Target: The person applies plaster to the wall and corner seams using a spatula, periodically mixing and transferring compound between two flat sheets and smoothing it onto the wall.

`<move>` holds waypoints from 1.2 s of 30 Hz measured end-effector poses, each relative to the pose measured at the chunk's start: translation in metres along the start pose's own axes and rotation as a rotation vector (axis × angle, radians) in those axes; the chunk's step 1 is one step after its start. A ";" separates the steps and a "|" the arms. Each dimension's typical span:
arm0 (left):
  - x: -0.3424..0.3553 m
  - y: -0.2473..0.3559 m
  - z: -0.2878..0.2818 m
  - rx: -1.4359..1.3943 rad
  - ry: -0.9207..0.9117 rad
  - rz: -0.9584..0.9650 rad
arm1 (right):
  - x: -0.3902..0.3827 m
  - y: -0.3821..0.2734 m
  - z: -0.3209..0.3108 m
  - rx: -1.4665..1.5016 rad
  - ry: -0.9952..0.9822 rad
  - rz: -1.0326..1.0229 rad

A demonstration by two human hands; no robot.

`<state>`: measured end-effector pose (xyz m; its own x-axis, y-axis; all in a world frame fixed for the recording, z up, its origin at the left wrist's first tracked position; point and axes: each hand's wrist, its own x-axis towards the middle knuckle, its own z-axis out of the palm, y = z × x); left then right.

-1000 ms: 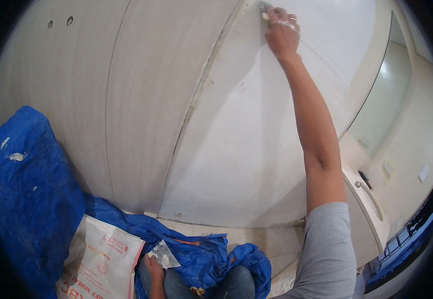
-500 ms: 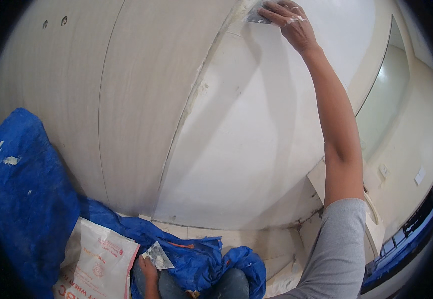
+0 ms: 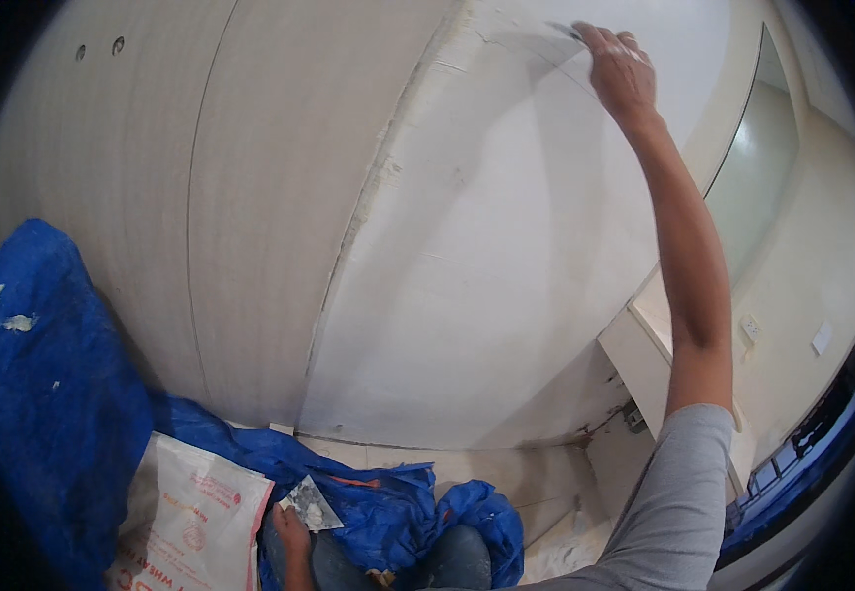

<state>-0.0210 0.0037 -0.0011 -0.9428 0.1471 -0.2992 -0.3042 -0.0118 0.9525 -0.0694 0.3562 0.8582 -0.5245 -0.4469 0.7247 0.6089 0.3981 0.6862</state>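
Scraper (image 3: 566,31) apparently in right hand (image 3: 624,81).

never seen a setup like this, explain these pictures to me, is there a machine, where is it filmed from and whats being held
No machine: these are one person's bare hands, seen from above through a wide fisheye camera worn on the head, so straight edges bend. The raised right hand holds a thin blade near the white wall. Low down, the left hand holds a flat plate bearing pale paste. Blue sheeting covers part of the floor, beside a white sack.
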 end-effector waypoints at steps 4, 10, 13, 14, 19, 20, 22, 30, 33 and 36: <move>-0.006 0.005 0.003 -0.029 0.081 -0.028 | 0.048 -0.060 0.000 0.048 -0.103 0.258; 0.004 -0.017 0.002 0.045 0.090 0.048 | -0.005 -0.130 0.035 0.050 0.064 0.037; -0.017 0.031 -0.004 0.071 0.053 0.040 | -0.035 -0.122 0.017 0.153 0.051 -0.200; -0.017 0.031 -0.004 0.073 0.050 0.042 | -0.033 -0.108 0.013 0.161 0.120 -0.228; -0.013 0.017 0.013 -0.040 0.190 0.120 | 0.005 -0.046 0.020 0.040 0.374 -0.588; -0.015 0.027 0.005 -0.029 0.087 0.045 | 0.011 -0.044 0.021 0.038 0.374 -0.584; -0.005 -0.002 0.010 0.061 0.189 0.073 | 0.023 -0.046 0.026 0.083 0.125 -0.425; -0.014 0.033 0.001 0.034 0.012 -0.080 | 0.051 -0.051 0.053 0.098 0.139 -0.436; -0.004 0.002 0.006 0.114 0.167 -0.029 | 0.059 -0.059 0.063 0.126 0.172 -0.461; -0.005 0.007 0.007 0.091 0.110 -0.028 | 0.060 -0.057 0.067 0.114 0.189 -0.473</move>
<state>-0.0173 0.0096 0.0078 -0.9448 0.0365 -0.3256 -0.3220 0.0813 0.9433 -0.1752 0.3606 0.8667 -0.6035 -0.7318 0.3165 0.2570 0.1973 0.9461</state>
